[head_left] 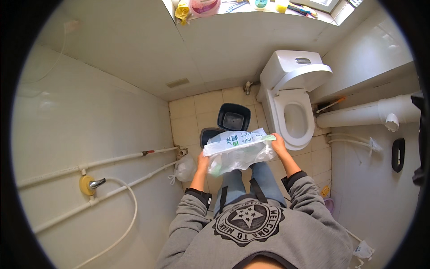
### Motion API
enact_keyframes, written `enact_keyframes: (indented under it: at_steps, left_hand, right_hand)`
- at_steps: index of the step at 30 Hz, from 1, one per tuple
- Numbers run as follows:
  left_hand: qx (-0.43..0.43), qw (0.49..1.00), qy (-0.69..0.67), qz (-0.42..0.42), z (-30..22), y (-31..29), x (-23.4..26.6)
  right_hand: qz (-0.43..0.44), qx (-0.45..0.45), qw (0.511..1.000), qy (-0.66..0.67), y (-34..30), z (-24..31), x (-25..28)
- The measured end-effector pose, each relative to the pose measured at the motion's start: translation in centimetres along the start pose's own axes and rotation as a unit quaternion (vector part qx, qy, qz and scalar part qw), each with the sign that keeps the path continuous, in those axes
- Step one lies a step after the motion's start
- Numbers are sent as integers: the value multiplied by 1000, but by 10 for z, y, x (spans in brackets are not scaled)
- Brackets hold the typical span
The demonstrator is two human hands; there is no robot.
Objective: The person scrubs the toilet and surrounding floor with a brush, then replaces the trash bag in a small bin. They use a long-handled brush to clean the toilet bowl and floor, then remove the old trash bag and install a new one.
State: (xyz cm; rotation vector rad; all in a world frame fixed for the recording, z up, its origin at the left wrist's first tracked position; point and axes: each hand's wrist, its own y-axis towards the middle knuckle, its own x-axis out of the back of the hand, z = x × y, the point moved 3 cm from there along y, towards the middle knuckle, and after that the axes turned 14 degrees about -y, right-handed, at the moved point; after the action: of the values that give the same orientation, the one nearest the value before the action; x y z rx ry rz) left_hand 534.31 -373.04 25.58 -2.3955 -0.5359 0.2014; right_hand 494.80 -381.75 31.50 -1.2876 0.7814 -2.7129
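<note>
A white plastic bag [236, 151] with green print is stretched out flat in front of me at waist height. My left hand [204, 162] grips its left edge and my right hand [278, 144] grips its right edge. Something pale green shows through the plastic near the left hand. Below the bag on the tiled floor stands a black square bin [234, 116], open and empty-looking, with a dark lid [208, 133] lying beside it, partly hidden by the bag.
A white toilet [291, 103] with its seat up stands to the right of the bin. A tied white bag [185, 168] sits on the floor by the left wall pipes [112, 159]. A tap and hose [96, 183] are on the left wall. A shelf of bottles [251, 6] runs along the far wall.
</note>
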Motion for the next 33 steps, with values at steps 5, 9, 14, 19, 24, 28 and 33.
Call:
enact_keyframes:
  at_steps: [5,9,14,19,24,28,33]
  left_hand:
    - [21,991,-132,23,0,42,-28]
    - [-19,985,-167,40,3,73,-60]
    - [-52,991,-118,26,25,133,-107]
    - [43,994,-102,-27,92,199,-123]
    - [17,983,-129,-132,126,263,-109]
    - [-16,950,-261,-170,121,300,-80]
    - [65,991,-95,-69,106,327,-64]
  right_hand:
    - [-40,-67,992,102,20,-9,-42]
    - [-56,-36,984,167,42,-1,-61]
    - [-117,84,987,75,66,9,-70]
    - [-105,77,990,63,93,3,-101]
    - [34,19,998,45,136,-15,-154]
    - [103,55,989,93,177,-12,-216]
    - [130,-139,957,217,245,-45,-273]
